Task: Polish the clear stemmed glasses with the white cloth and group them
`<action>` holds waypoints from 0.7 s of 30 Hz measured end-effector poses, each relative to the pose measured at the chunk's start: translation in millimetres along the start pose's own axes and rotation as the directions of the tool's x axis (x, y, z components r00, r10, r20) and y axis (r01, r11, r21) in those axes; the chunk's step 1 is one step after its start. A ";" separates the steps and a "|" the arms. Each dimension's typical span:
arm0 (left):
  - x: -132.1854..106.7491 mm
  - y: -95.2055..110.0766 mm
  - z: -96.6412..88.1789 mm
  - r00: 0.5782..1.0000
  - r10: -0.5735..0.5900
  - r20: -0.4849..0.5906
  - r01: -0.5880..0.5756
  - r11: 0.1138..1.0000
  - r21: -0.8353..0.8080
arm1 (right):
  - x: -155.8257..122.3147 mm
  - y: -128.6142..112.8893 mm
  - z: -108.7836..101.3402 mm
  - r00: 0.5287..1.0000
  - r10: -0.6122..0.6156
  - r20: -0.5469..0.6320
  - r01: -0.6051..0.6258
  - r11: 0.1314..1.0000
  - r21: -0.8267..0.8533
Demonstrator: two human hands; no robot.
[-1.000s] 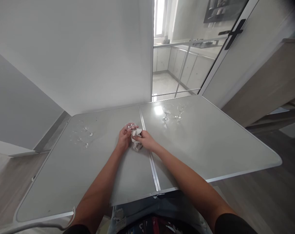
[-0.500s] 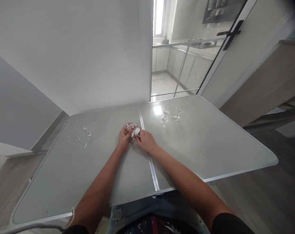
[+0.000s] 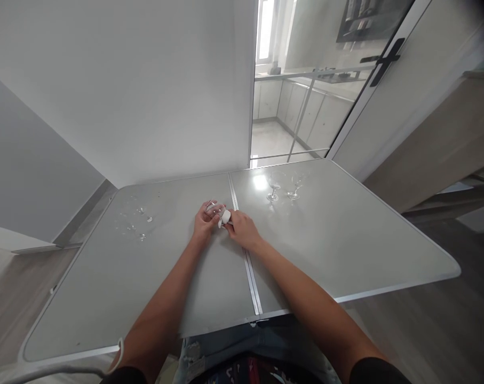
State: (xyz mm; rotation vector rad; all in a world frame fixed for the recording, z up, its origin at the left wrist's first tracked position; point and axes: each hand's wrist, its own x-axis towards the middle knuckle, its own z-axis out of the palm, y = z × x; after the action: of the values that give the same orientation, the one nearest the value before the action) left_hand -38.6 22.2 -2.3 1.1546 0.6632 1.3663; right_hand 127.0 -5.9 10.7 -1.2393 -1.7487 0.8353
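Note:
Above the table's middle seam, my left hand [image 3: 204, 222] is closed around a clear stemmed glass [image 3: 214, 207], whose bowl shows between the fingers. Beside it, my right hand [image 3: 242, 228] pinches a small crumpled white piece [image 3: 225, 216] that looks like tissue or cloth, against the near right side of the glass. The lower part of the glass is hidden by my fingers and the white piece. Both hands almost touch each other.
Two clear stemmed glasses [image 3: 272, 196] stand on the right half of the folding table [image 3: 330, 240]. More clear glasses [image 3: 142, 237] are at the left, hard to make out. Behind the table rise a white wall [image 3: 145, 96] and a glass door [image 3: 306, 106].
The white piece has turned slightly and shifted a little to the right in my right hand. My left hand keeps the glass in nearly the same spot. The view has tilted slightly.

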 end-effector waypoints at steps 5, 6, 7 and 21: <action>0.0 -0.2 -1.6 1.000 -0.022 -0.002 0.022 0.996 -0.083 | 5.2 4.4 11.0 0.989 0.141 0.037 -0.136 0.808 0.573; 0.1 0.4 -2.9 1.000 -0.027 -0.008 0.026 0.994 -0.110 | 7.1 4.9 11.7 0.978 0.205 0.045 -0.173 0.665 0.727; 0.4 1.3 -4.5 0.999 -0.026 -0.021 0.023 0.990 -0.136 | 9.0 5.4 10.8 0.962 0.270 0.044 -0.182 0.511 0.840; 2.2 8.8 0.5 0.979 0.133 -0.152 -0.155 0.977 -0.146 | 9.3 -7.4 -4.9 0.977 0.214 0.021 -0.083 0.286 0.955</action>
State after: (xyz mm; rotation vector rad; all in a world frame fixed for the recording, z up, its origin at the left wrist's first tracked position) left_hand -41.3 22.7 6.4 1.0018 0.5688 1.6064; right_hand 126.6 1.0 21.5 -0.5400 -0.6680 1.5729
